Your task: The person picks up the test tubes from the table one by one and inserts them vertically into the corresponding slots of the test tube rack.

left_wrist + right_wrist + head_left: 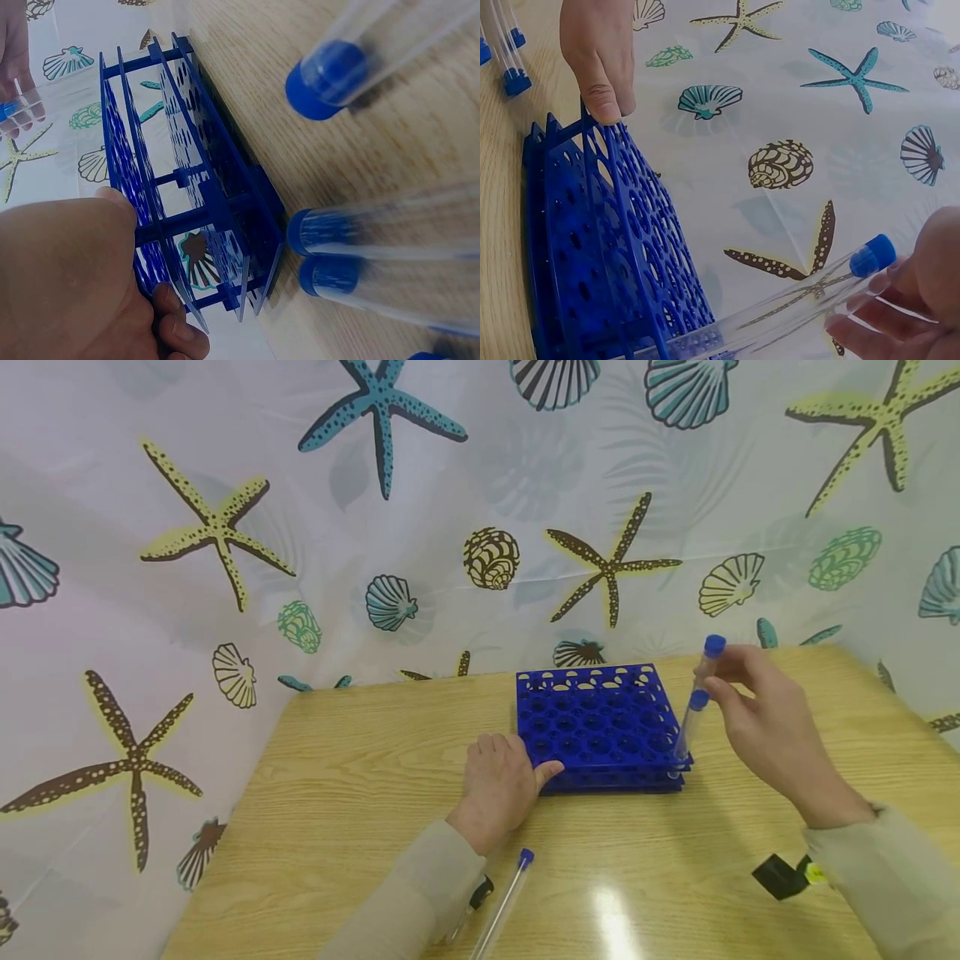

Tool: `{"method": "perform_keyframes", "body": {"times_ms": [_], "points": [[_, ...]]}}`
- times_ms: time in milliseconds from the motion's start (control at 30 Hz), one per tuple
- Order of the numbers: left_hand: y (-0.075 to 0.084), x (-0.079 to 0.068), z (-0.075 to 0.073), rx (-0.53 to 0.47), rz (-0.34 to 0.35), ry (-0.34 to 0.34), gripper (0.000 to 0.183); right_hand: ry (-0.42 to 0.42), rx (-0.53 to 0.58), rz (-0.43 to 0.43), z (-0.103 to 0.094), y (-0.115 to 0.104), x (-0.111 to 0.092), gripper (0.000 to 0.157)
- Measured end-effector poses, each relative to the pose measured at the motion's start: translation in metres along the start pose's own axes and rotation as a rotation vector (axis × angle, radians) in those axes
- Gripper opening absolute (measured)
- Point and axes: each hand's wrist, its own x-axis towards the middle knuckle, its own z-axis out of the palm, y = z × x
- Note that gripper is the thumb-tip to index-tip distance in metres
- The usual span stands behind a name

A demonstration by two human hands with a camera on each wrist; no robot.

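Note:
A blue test tube rack with rows of round holes stands on the wooden table. My left hand grips its front left corner, thumb along the front edge and fingers at the left side. At the opposite front corner, my right hand pinches a clear test tube near its blue cap. That tube leans slightly, its lower end inside a corner hole of the rack. A second blue spot shows lower on it in the head view. In the right wrist view, the fingertips lie along the tube just below the cap.
A loose blue-capped tube lies on the table in front of the rack, beside the left sleeve. The left wrist view shows several such capped tubes. Behind the table hangs a curtain printed with shells and starfish.

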Motion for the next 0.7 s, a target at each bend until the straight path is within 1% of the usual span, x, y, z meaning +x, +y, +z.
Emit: {"method": "perform_keyframes", "body": {"times_ms": [233, 433, 533, 700], "points": [[0.000, 0.001, -0.001, 0.006, 0.003, -0.021, 0.071, 0.008, 0.009, -0.007, 0.005, 0.006, 0.004, 0.018], [-0.001, 0.001, 0.001, 0.000, 0.003, 0.002, 0.071, 0.006, 0.013, -0.017, 0.010, 0.013, 0.005, 0.017], [-0.001, 0.002, 0.001, -0.007, 0.003, 0.003, 0.071, -0.005, 0.024, -0.006, 0.012, 0.015, 0.005, 0.017], [-0.001, 0.002, 0.002, -0.020, -0.002, -0.021, 0.072, -0.037, 0.039, 0.018, 0.014, 0.019, 0.005, 0.016]]}}
